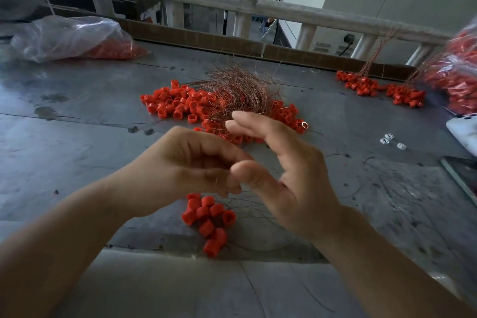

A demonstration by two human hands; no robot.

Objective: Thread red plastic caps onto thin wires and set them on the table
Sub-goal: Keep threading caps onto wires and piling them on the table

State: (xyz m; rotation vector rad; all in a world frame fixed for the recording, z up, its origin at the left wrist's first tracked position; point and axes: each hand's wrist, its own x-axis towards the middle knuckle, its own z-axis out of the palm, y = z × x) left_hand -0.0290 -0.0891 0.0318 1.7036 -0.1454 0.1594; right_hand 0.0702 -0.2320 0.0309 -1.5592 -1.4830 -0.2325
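My left hand (191, 165) has its fingers curled and pinches thin wires from which a cluster of threaded red caps (209, 219) hangs down to the grey table (77, 137). My right hand (281, 170) is beside it, fingers straight and spread, its thumb touching the left fingertips. Behind the hands lies a heap of loose red caps (178, 104) with a tangle of thin copper wires (237, 90) on top of it.
Bunches of threaded caps with wires (382, 88) lie at the far right by a plastic bag of caps (456, 77). Another bag of caps (74, 39) sits far left. A white phone (464, 131), small white pieces (389, 139) and a dark flat device (462, 175) lie at right.
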